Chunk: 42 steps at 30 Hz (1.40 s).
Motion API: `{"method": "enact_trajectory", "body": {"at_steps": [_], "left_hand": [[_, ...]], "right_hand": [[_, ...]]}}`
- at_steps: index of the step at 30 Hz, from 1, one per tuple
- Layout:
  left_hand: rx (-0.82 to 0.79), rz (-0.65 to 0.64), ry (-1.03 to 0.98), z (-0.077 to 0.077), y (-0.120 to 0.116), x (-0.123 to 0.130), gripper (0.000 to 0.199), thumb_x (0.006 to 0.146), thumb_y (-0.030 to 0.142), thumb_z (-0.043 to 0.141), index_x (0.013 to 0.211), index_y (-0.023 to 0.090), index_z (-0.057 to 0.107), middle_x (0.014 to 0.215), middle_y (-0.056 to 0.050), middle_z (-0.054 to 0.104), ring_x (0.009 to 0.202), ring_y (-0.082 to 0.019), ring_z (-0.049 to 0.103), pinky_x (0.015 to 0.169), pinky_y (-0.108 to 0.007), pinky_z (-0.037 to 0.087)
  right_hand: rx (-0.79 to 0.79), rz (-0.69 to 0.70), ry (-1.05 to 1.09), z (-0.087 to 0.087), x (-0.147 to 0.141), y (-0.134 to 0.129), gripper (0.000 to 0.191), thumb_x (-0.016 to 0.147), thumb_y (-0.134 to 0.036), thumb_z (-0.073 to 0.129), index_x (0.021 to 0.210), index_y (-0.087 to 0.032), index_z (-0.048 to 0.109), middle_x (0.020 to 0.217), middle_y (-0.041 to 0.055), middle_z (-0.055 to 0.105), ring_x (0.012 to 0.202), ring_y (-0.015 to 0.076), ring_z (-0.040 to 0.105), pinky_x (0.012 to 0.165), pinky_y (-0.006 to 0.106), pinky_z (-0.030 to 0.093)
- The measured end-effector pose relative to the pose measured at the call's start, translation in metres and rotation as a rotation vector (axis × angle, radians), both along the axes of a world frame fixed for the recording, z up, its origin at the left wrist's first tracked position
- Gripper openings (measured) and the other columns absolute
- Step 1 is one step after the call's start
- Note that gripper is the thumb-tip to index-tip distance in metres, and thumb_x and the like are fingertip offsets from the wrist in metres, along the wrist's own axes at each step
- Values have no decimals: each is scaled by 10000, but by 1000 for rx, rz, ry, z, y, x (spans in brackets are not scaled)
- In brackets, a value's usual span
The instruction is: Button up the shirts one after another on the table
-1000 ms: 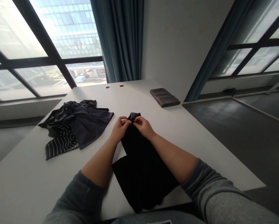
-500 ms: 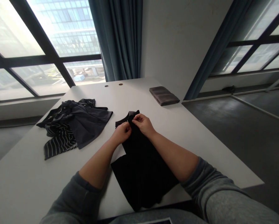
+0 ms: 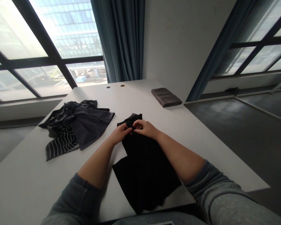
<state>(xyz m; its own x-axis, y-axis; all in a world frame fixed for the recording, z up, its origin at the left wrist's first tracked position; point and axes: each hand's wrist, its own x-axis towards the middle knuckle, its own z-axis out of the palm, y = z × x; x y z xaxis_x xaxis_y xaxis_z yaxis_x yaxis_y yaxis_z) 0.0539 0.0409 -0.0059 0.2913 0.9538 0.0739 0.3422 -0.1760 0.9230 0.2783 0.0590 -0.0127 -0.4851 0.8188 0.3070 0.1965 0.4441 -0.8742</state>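
A black garment (image 3: 145, 168) lies spread on the white table in front of me, its wide end near my body. A collar-like band with a greyish inside stands at its far, narrower end. My left hand (image 3: 121, 133) pinches the cloth just below this band, at the left. Close beside it, my right hand (image 3: 146, 129) is closed in a pinch on the same part, thumb and fingertips together. The two hands' fingertips almost meet. Whatever small detail lies between them is too dark to make out.
A loose pile of dark grey and striped black clothes (image 3: 77, 125) lies to the left on the white table (image 3: 178, 131). A folded brown-grey cloth (image 3: 166, 97) sits at the back right. Two round holes are near the table's far edge, before a blue curtain (image 3: 124, 40) and windows.
Both hands have come slightly nearer to me, off the band's edge and onto the cloth below it. The band lies more open to view. The pile and folded cloth have not moved.
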Motion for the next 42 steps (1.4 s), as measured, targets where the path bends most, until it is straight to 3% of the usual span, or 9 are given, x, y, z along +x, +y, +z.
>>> {"method": "enact_trajectory", "body": {"at_steps": [4, 11, 17, 22, 26, 30, 34, 37, 42], "left_hand": [[7, -21, -17, 1, 0, 3, 278, 819, 459, 740, 840, 208, 621, 719, -2, 666, 677, -177, 595, 657, -288, 462], [276, 245, 388, 8, -8, 18, 233, 832, 246, 677, 671, 233, 508, 652, -1, 581, 659, -196, 544, 659, -316, 373], [144, 65, 168, 11, -8, 12, 252, 849, 353, 654, 692, 222, 506, 626, 43, 511, 600, -143, 464, 594, -281, 325], [101, 10, 79, 12, -16, 22, 194, 831, 393, 681, 824, 215, 604, 711, 24, 595, 647, -153, 518, 617, -281, 376], [169, 45, 210, 11, -25, 37, 227, 829, 365, 709, 724, 217, 573, 671, 11, 590, 633, -167, 525, 601, -296, 348], [151, 117, 144, 7, -25, 39, 243, 838, 382, 709, 731, 218, 565, 657, 20, 564, 618, -163, 506, 603, -295, 344], [145, 196, 91, 4, -17, 29, 221, 837, 365, 701, 767, 220, 550, 667, 38, 548, 636, -152, 488, 619, -279, 337], [130, 277, 106, 6, -13, 22, 263, 847, 361, 695, 742, 220, 500, 656, 49, 517, 625, -139, 461, 606, -271, 325], [83, 124, -9, 10, -13, 19, 322, 827, 403, 736, 735, 212, 493, 648, 58, 471, 601, -114, 413, 577, -253, 306]], "right_hand": [[-73, -62, 92, -7, -7, -1, 234, 782, -334, 771, 964, -196, 721, 815, 2, 706, 737, 167, 654, 707, 307, 526], [40, -146, 67, -8, -15, -7, 118, 805, -317, 737, 802, -203, 705, 756, -5, 693, 681, 151, 610, 637, 278, 466], [51, -221, 102, -10, -14, -4, 99, 807, -300, 720, 795, -206, 692, 765, -2, 693, 716, 165, 626, 679, 292, 478], [-17, -303, 273, -10, -12, 3, 174, 778, -363, 767, 820, -215, 685, 811, 3, 701, 765, 178, 637, 754, 322, 507], [17, -332, 276, -3, -15, -2, 154, 789, -358, 772, 820, -224, 703, 779, -2, 680, 722, 173, 589, 725, 326, 483], [176, -360, 156, 12, -15, -12, 64, 841, -301, 728, 821, -241, 718, 812, 11, 683, 760, 188, 580, 769, 345, 482], [330, -289, 44, 24, -5, -17, 43, 850, -260, 715, 890, -246, 722, 973, 47, 698, 902, 222, 617, 843, 368, 495], [325, -129, -81, 19, 6, -17, 230, 760, -215, 783, 983, -244, 732, 977, 37, 693, 883, 218, 623, 843, 365, 501], [181, -97, -82, 3, 12, -15, 158, 827, -244, 718, 984, -232, 729, 825, -7, 677, 710, 164, 592, 706, 308, 488]]}}
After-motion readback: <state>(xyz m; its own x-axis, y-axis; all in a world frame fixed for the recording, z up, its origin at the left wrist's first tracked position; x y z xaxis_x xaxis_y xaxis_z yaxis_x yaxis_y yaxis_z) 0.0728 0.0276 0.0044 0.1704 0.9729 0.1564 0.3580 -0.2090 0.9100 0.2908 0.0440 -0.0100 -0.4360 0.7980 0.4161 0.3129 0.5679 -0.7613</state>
